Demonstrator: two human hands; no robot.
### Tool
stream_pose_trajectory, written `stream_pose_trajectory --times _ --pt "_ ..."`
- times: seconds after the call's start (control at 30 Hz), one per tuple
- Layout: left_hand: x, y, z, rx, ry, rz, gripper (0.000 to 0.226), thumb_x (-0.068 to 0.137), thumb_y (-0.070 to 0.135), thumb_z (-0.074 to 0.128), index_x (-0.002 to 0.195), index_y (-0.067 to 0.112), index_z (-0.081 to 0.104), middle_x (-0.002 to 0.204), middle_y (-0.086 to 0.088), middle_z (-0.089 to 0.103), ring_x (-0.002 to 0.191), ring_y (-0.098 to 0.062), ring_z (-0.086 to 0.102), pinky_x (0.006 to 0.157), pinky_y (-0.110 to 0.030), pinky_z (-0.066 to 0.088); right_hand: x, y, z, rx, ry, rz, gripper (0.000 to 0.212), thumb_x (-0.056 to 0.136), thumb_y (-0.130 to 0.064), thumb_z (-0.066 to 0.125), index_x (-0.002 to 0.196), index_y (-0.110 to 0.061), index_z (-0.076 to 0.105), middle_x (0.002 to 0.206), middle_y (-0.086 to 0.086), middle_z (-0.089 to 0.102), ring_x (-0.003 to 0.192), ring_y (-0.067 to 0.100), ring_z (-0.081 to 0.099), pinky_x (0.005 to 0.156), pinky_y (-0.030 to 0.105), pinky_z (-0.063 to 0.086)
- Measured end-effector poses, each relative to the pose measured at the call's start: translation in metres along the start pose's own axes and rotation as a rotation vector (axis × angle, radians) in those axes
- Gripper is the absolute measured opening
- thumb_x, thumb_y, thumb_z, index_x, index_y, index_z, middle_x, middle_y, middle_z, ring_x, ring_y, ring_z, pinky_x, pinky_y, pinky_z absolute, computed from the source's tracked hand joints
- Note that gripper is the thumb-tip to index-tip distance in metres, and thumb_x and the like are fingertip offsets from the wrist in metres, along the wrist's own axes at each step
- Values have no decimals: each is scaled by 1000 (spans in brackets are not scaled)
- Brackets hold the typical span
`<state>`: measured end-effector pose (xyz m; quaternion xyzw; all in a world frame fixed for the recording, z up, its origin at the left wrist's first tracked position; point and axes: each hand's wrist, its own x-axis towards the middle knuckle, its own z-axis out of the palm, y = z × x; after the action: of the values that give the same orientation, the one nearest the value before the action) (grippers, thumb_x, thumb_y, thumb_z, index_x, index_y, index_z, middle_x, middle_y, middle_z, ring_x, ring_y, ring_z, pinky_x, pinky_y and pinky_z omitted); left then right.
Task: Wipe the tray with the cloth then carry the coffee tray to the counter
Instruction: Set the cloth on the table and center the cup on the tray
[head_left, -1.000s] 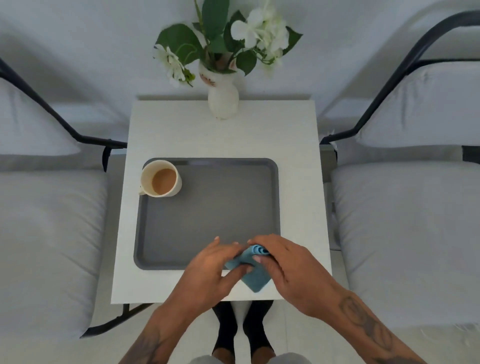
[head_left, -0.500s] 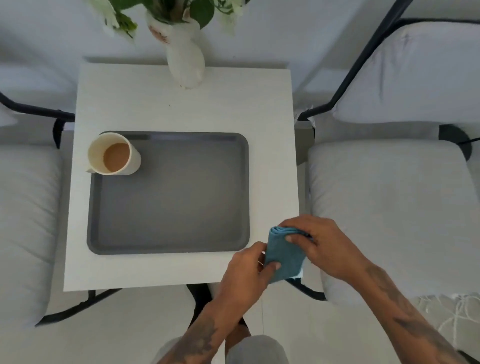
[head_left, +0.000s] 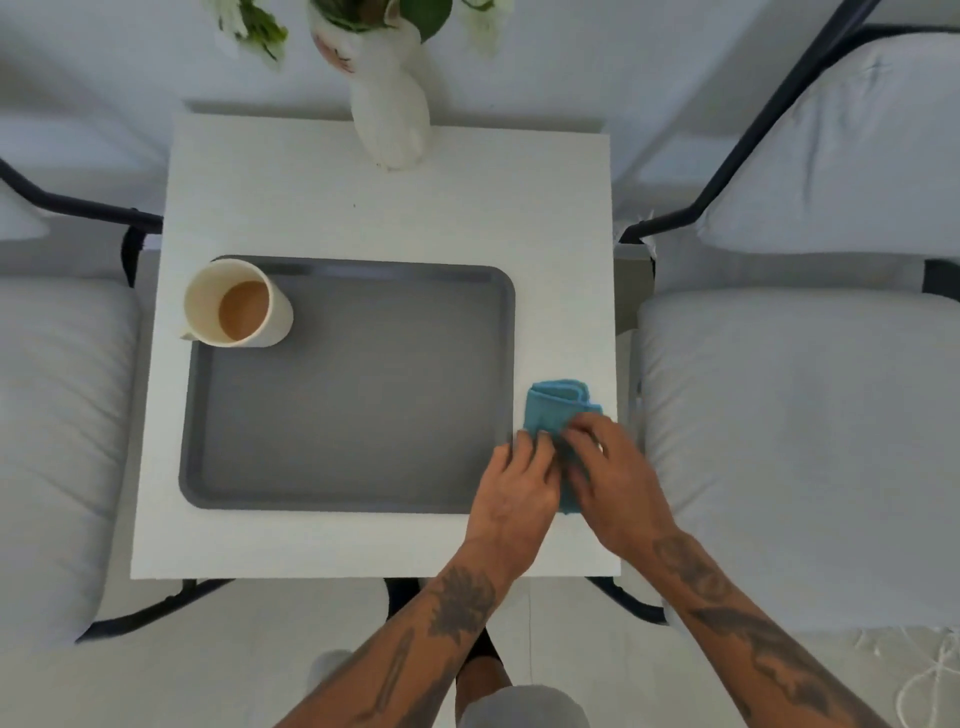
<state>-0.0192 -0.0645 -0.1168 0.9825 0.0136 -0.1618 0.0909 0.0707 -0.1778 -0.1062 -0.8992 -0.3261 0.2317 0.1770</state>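
Both hands press on the folded blue cloth (head_left: 558, 410), which lies on the white table (head_left: 363, 218) just right of the gray tray (head_left: 353, 415). The left hand (head_left: 514, 483) is nearer the tray than the right hand (head_left: 613, 483). The tray's long side runs left to right, and the coffee cup (head_left: 236, 304) stands in its far left corner.

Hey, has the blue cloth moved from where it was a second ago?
Yes. The cloth has gone right, from over the tray's near edge to the bare table beside the tray's right rim, both hands on it.
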Motion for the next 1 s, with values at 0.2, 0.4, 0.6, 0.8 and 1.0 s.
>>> stream_pose_trajectory --times 0.2,0.4,0.6,0.8,1.0 --pt "-19 -37 -14 -388 226 -42 31 88 24 61 116 12 67 117 -3 67 115 -23 59 91 -35 48 8 -17 3 -94 20 76 32 82 -8 74 112 1 67 114 19 66 102 38 63 91 50 51" --pt "-101 -205 -73 -606 654 -442 22 87 16 70 109 12 72 106 -3 68 99 -19 62 83 -36 53 86 -139 -7 347 35 -63 44 87 -31 69 128 -22 57 122 -4 56 110 11 56 96 27 46" --pt "-99 -359 -103 -451 235 -435 88 74 38 81 147 17 37 145 -6 43 133 -21 37 105 -31 33 177 -244 37 394 -142 -147 78 80 -33 75 146 -24 35 145 -2 40 128 15 48 107 37 43" --pt "-70 -386 -82 -534 78 -207 104 66 41 85 150 24 27 149 0 39 131 -19 42 101 -37 44 201 -256 66 358 -179 -184 88 75 -34 80 148 -19 34 149 -1 40 133 15 44 107 40 44" --pt "-70 -385 -73 -632 142 -198 95 66 40 86 146 21 38 143 -1 44 122 -18 50 97 -34 49 201 -255 68 414 -160 -182 88 72 -29 84 146 -20 38 142 0 47 123 17 53 100 37 51"
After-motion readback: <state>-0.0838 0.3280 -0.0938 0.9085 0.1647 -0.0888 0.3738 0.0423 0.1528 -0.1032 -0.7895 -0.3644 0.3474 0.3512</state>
